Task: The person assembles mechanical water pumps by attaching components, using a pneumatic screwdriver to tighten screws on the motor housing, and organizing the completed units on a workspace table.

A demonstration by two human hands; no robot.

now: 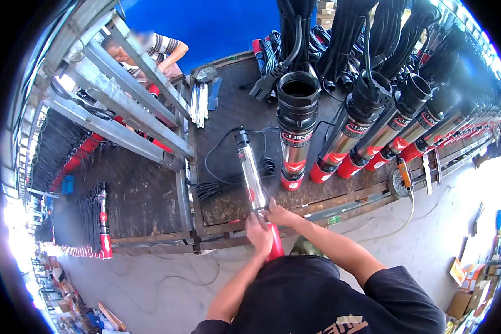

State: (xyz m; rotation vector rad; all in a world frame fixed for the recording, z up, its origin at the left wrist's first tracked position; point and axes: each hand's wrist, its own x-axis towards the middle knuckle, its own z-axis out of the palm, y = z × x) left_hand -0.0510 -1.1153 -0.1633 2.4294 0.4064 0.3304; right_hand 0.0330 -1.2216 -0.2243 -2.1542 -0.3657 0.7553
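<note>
A submersible pump [251, 171] with a shiny steel body, black top and red lower end leans across the workbench's front edge, its red end against my body. My left hand [258, 236] is closed around its lower part, just above the red section. On the other side, my right hand [278, 214] grips the pump near the black band, thumb and fingers close to my left fingertips. From the black top a thin black cable runs to a coiled bundle [222, 186] on the bench, left of the pump.
Several upright pumps [296, 146] with black tops line the workbench [234, 100] to the right, cable bundles behind them. Metal strips [199, 104] lie at the back. An orange-handled grinder [404, 172] hangs at the front edge. Left stands a steel frame [145, 67]; another person [170, 53] works beyond it.
</note>
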